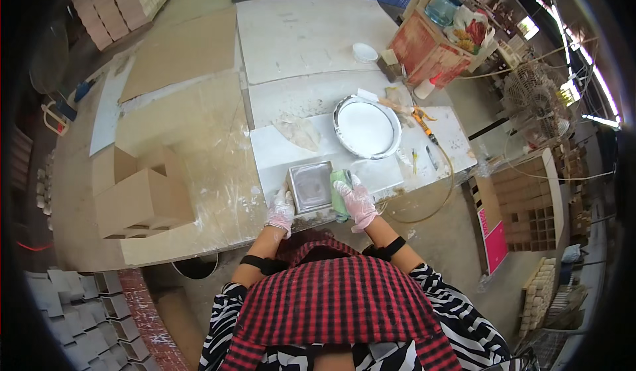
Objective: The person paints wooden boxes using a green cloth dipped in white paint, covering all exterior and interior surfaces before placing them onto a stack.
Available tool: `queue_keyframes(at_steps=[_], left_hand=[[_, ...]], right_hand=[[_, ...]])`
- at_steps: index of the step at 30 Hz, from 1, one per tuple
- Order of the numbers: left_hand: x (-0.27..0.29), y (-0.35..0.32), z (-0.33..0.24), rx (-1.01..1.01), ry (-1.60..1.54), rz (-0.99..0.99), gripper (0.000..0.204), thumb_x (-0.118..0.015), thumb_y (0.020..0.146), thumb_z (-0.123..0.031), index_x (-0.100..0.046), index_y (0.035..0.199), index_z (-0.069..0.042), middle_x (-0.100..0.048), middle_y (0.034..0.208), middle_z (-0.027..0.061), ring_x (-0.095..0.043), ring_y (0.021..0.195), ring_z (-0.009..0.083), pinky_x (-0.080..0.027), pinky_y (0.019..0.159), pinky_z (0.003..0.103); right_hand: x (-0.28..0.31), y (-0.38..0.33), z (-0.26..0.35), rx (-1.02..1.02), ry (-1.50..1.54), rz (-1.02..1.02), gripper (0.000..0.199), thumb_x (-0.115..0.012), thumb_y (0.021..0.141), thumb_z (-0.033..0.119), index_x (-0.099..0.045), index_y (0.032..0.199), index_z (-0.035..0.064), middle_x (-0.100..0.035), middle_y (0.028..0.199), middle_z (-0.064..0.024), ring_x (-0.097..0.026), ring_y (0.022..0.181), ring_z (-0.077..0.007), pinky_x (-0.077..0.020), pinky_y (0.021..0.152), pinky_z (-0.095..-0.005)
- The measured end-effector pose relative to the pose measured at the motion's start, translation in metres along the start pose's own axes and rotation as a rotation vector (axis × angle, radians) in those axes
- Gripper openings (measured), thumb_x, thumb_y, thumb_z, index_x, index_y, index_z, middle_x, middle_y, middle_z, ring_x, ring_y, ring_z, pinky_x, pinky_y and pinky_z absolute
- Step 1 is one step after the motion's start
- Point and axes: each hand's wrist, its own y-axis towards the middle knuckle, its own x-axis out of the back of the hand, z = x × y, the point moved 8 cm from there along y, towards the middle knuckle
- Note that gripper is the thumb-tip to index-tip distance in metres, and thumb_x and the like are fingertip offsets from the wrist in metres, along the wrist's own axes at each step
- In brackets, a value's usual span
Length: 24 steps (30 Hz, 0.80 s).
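Note:
A small square wooden box (311, 184) with a greyish-white inside rests near the table's front edge. My left hand (280, 211), in a white-smeared thin glove, grips its left side. In my right hand (358, 203), gloved likewise, a folded green cloth (340, 196) is pressed against the box's right side; my fingers lie over the cloth. Beyond the box stands a round basin of white liquid (368, 127), its rim coated white. A crumpled pale cloth or plastic sheet (298, 132) lies behind the box.
Brown boxes (142, 195) stand on the table (218, 228) to the left. At the right are an orange-handled air gun (424, 123) with a yellow hose, a brush (391, 105) by the basin, and a white bowl (364, 53) farther back. A fan (533, 99) stands beyond the right edge.

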Motion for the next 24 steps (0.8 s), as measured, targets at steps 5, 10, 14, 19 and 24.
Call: queue_keyframes(at_steps=[5, 10, 14, 19, 24], left_hand=[[0.003, -0.019, -0.069, -0.057, -0.887, -0.175, 0.058, -0.054, 0.088, -0.011, -0.026, 0.137, 0.006, -0.052, 0.123, 0.0168, -0.052, 0.111, 0.0284, -0.039, 0.096, 0.030], [-0.003, -0.027, -0.117, -0.049, -1.219, 0.219, 0.032, -0.050, 0.088, -0.004, -0.048, 0.120, 0.003, -0.056, 0.115, 0.0115, -0.054, 0.105, 0.0207, -0.044, 0.092, 0.034], [0.012, -0.042, -0.147, -0.165, -1.082, 0.061, 0.026, -0.047, 0.088, -0.002, -0.053, 0.113, 0.003, -0.060, 0.108, 0.0105, -0.057, 0.100, 0.0201, -0.045, 0.090, 0.032], [0.022, -0.049, -0.133, -0.103, -1.054, -0.077, 0.025, -0.049, 0.088, -0.001, -0.054, 0.112, 0.003, -0.061, 0.107, 0.0091, -0.058, 0.098, 0.0171, -0.045, 0.088, 0.029], [0.023, -0.058, -0.124, -0.155, -0.748, -0.131, 0.027, -0.054, 0.088, -0.005, -0.055, 0.114, 0.002, -0.061, 0.107, 0.0045, -0.055, 0.096, 0.0099, -0.044, 0.086, 0.025]], right_hand=[[0.046, 0.019, -0.026, 0.032, 0.010, -0.092, 0.061, -0.059, 0.085, 0.033, -0.039, 0.127, -0.0073, -0.055, 0.116, -0.0190, -0.053, 0.106, -0.0246, -0.0419, 0.089, -0.0322], [0.078, 0.033, -0.062, -0.036, 0.162, -0.075, 0.062, -0.061, 0.083, 0.032, -0.041, 0.128, -0.0052, -0.054, 0.119, -0.0191, -0.052, 0.110, -0.0275, -0.0404, 0.091, -0.0332], [0.094, 0.044, -0.074, -0.032, 0.290, -0.032, 0.058, -0.061, 0.083, 0.029, -0.042, 0.127, -0.0052, -0.055, 0.118, -0.0164, -0.053, 0.104, -0.0234, -0.0418, 0.089, -0.0318], [0.086, 0.052, -0.025, 0.081, 0.394, 0.067, 0.049, -0.062, 0.084, 0.022, -0.046, 0.124, -0.0029, -0.057, 0.113, -0.0104, -0.053, 0.100, -0.0181, -0.0424, 0.087, -0.0299], [0.066, 0.057, 0.001, 0.030, 0.415, 0.179, 0.046, -0.061, 0.084, 0.018, -0.047, 0.122, -0.0025, -0.058, 0.110, -0.0093, -0.053, 0.097, -0.0159, -0.0430, 0.084, -0.0286]])
